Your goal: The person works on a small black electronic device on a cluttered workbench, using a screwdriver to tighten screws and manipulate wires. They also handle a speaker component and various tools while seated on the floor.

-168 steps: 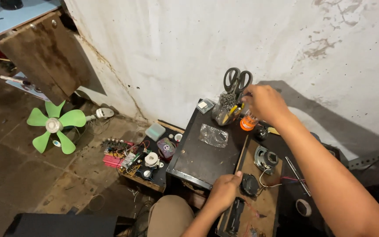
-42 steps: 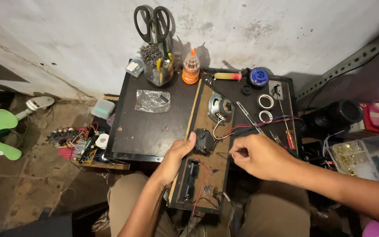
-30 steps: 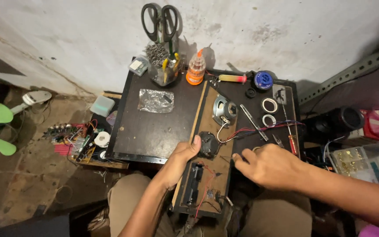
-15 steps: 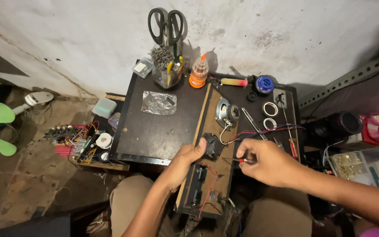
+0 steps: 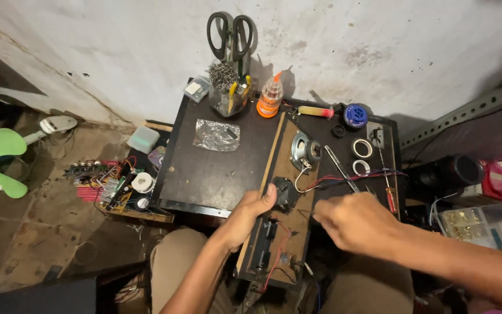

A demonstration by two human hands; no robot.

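On wooden board (image 5: pixel 289 174): left hand (image 5: pixel 250 210) gripping board edge, thumb beside small black component (image 5: pixel 286 193). Right hand (image 5: pixel 352 220) now loosely curled, grip unclear; red-tipped tool seen moments earlier no longer visible.

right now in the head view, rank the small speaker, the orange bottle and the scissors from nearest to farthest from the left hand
1. Small speaker: just up and right of the left hand, on the wooden board.
2. Orange bottle: farther up, at the table's back edge.
3. Scissors: farthest, standing handles-up in the cup by the wall.
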